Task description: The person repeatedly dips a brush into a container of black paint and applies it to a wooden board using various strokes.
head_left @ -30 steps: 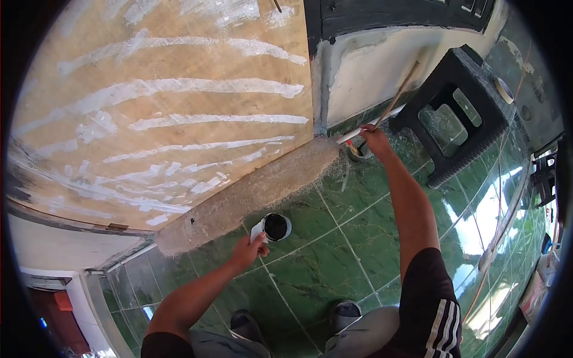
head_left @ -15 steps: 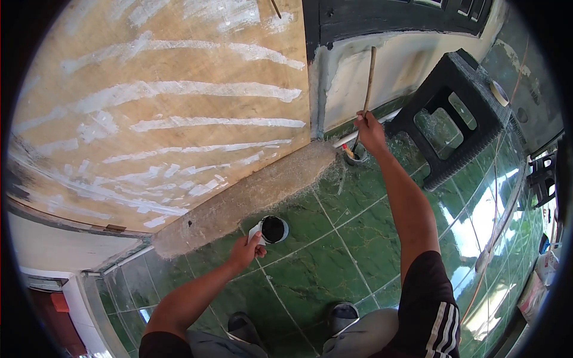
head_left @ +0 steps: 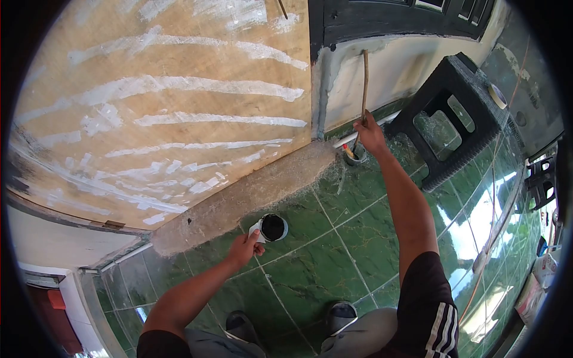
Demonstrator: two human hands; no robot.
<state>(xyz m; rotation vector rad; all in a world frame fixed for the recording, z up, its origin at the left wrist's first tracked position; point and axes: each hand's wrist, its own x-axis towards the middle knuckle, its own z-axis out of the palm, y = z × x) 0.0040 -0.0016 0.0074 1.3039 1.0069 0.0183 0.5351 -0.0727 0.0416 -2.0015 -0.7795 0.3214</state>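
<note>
One stick (head_left: 365,77) stands nearly upright in the closed right hand (head_left: 371,135), its lower end in the small can (head_left: 354,156) just below the fingers; left of that hand, the left hand (head_left: 244,249) is curled, gripping a cup of black stuff (head_left: 274,227).

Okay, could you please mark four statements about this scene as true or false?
The left hand holds a round container with dark contents. True.
The right hand is empty. False: that hand holds a thin stick.
A roll of tape rests on the black stool. True.
The floor tiles are plain red. False: they are green.
</note>
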